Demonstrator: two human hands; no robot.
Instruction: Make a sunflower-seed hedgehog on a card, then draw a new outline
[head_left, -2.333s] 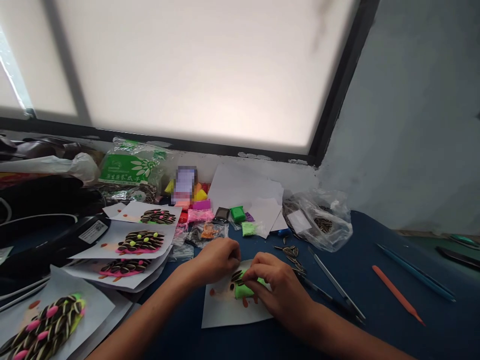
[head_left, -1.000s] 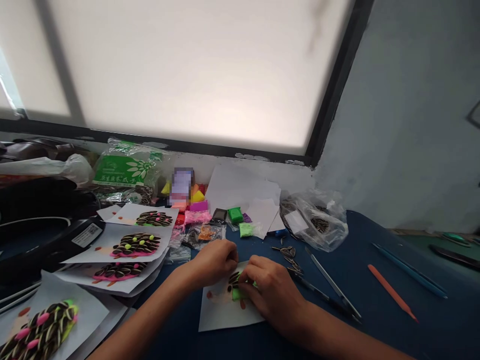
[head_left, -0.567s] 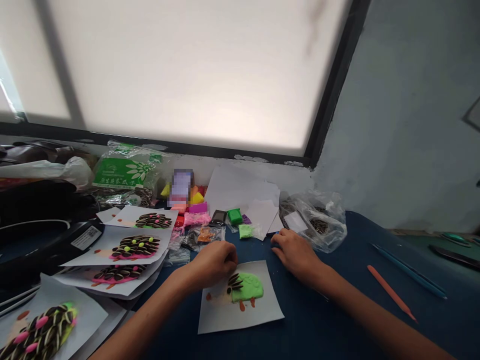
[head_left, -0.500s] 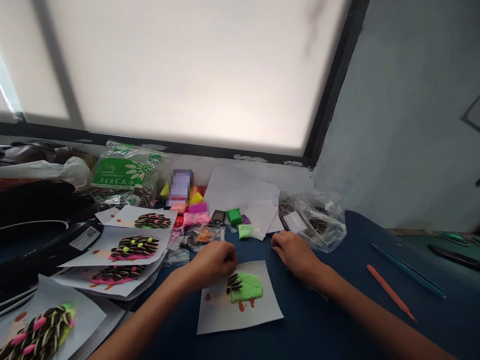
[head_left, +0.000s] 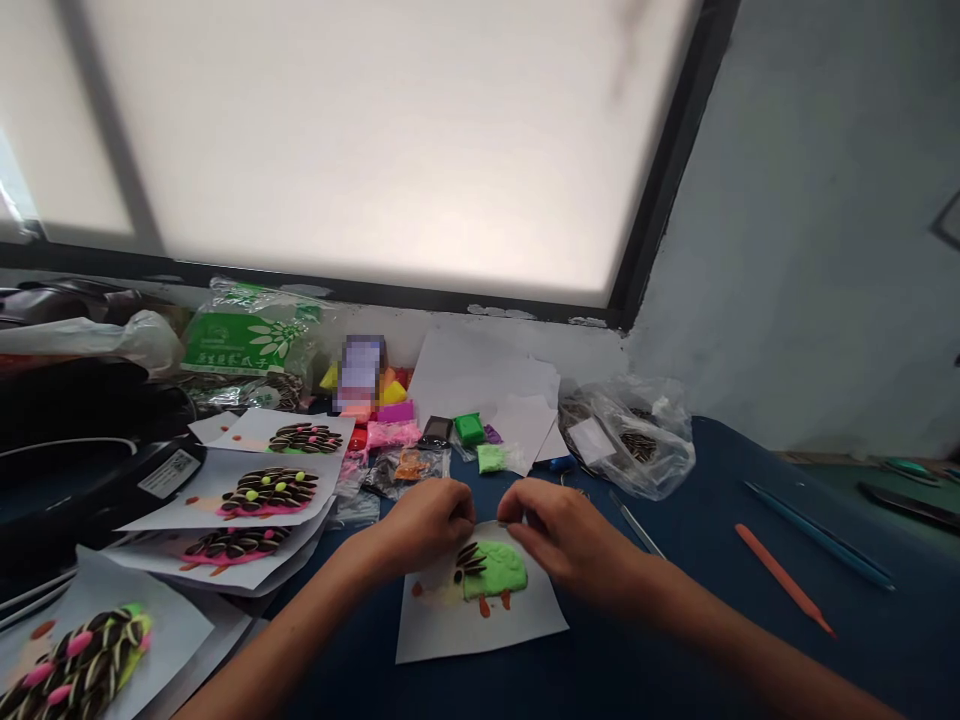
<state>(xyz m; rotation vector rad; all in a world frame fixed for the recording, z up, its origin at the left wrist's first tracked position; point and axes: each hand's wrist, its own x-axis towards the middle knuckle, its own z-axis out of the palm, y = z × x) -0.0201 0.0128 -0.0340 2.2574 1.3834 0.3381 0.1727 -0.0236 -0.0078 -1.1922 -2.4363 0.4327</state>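
A white paper sheet [head_left: 517, 640] lies on the dark blue table with a hedgehog figure on it. Its body is light green clay [head_left: 504, 572], with brown feet below and a few striped sunflower seeds [head_left: 472, 560] at the left end. My left hand [head_left: 431, 525] rests at the sheet's upper left, fingers curled, their tips hidden. Just above the clay's right side is my right hand [head_left: 559, 528], thumb and fingers pinched together over the sheet's top edge. Whatever sits between those fingertips is too small to make out.
Finished hedgehog pictures [head_left: 270, 490] are stacked at left. Clay packets [head_left: 394, 432] and blank papers [head_left: 480, 375] lie at the back. A clear bag of seeds [head_left: 637, 440] stands at back right. An orange tool [head_left: 784, 580] and a blue pen-like stick [head_left: 817, 535] lie right.
My right hand has moved left, from beside the seed bag to over the sheet's top edge, uncovering a thin clear stick on the table. My left hand stays nearly in place.
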